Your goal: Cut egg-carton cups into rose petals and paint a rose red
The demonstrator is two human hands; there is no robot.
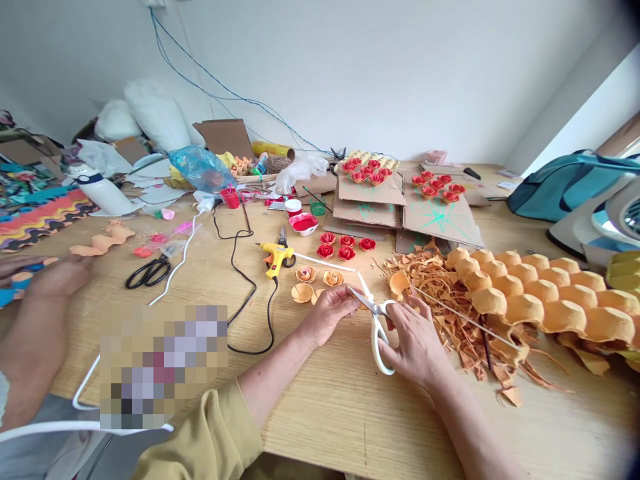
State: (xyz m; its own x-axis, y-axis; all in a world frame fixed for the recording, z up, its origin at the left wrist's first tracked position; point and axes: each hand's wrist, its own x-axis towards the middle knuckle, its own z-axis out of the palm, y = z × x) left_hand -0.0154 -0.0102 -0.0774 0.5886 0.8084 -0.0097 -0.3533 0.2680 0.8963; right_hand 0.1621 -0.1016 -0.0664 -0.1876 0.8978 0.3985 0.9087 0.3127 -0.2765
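White scissors (375,309): one pair, loop-handled, thin metal blades parted, over the near part of the surface (320,407), which is wood-grained.
Right hand (413,341): clamped on the scissors' handles.
Left hand (327,315): fingers bent at the blade tips; cannot tell whether they are together on a piece or apart.
Plain flowers (305,274): orange, matt; two curled and one wide-petalled cup, plus a part-hidden piece beside the left hand.
Red roses (346,253): five in a cluster behind the plain flowers, layered petals; two more groups on cardboard (440,220), stacked flat.
Glue gun (276,257): one, yellow plastic, across dark shears, a thin white stick at its rear.
Scraps (440,293): one heap, curly orange shreds.
Egg tray (545,293): rough pulp, rounded domes in rows.
Dish (303,232): one, small, holding glossy red paint.
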